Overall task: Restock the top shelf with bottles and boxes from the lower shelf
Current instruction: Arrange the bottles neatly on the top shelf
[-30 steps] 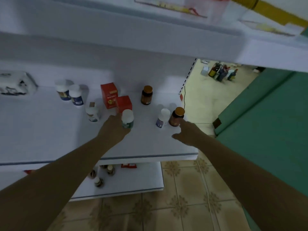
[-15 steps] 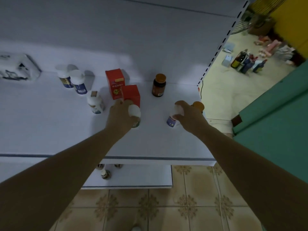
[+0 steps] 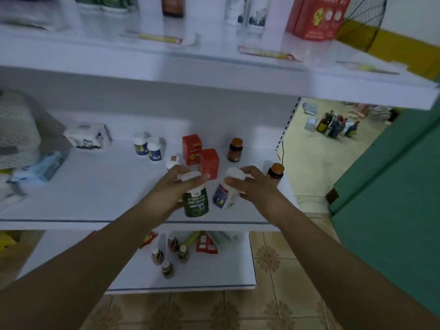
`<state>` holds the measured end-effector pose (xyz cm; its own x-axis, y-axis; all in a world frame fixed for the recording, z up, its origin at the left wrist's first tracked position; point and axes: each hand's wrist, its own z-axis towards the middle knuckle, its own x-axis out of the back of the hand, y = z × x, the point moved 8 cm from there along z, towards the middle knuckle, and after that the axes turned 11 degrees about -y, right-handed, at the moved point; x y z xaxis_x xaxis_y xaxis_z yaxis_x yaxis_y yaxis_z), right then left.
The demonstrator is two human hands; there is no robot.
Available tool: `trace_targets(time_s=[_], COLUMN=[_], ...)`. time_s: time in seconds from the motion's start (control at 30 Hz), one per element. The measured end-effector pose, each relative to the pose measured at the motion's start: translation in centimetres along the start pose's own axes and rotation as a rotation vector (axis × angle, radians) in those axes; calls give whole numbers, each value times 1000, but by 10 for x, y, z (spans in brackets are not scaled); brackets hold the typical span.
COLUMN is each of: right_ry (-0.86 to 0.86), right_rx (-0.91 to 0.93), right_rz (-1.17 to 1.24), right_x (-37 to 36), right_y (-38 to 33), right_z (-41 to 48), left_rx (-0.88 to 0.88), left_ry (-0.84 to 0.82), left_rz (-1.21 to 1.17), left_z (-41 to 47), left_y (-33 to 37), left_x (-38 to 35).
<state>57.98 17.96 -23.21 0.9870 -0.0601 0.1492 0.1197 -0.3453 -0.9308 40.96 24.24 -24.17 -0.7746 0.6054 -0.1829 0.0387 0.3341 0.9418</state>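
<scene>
My left hand (image 3: 170, 186) grips a green-labelled bottle (image 3: 196, 203) by its white cap, lifted off the lower shelf (image 3: 95, 186). My right hand (image 3: 256, 184) holds a white bottle with a blue label (image 3: 225, 195), tilted, by its cap end. Both bottles hang above the shelf's front part. Behind them stand two red boxes (image 3: 191, 150) (image 3: 210, 163), a brown bottle (image 3: 235, 150), another brown bottle (image 3: 275, 171) at the right edge, two white blue-labelled bottles (image 3: 147, 146), and a small white bottle (image 3: 172, 160). The top shelf (image 3: 214, 63) above carries bottles and a red box (image 3: 316, 17).
A white basket (image 3: 16, 129), a white packet (image 3: 88, 135) and blue packs (image 3: 40, 166) sit on the lower shelf's left. A bottom shelf (image 3: 214, 277) holds small bottles and sachets. A green surface (image 3: 392, 198) stands right; bottles stand on the floor (image 3: 333, 125) beyond.
Both hands closed on their bottles and lifted them off the shelf toward me. The view tilted up, bringing the top shelf into sight.
</scene>
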Motion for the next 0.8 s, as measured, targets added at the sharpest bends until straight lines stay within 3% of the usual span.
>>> trace_targets(time_s=[0.37,0.8], right_ry=[-79,-218], right_rx=[233,500], right_rz=[409,412], right_x=[-165,-241], right_y=[-112,-255], right_z=[-197,-302], left_rx=[-176,-410], left_ry=[-145,-187], left_rz=[-24,-71], left_z=[-245,-398], left_y=[88,208], left_x=[8,16])
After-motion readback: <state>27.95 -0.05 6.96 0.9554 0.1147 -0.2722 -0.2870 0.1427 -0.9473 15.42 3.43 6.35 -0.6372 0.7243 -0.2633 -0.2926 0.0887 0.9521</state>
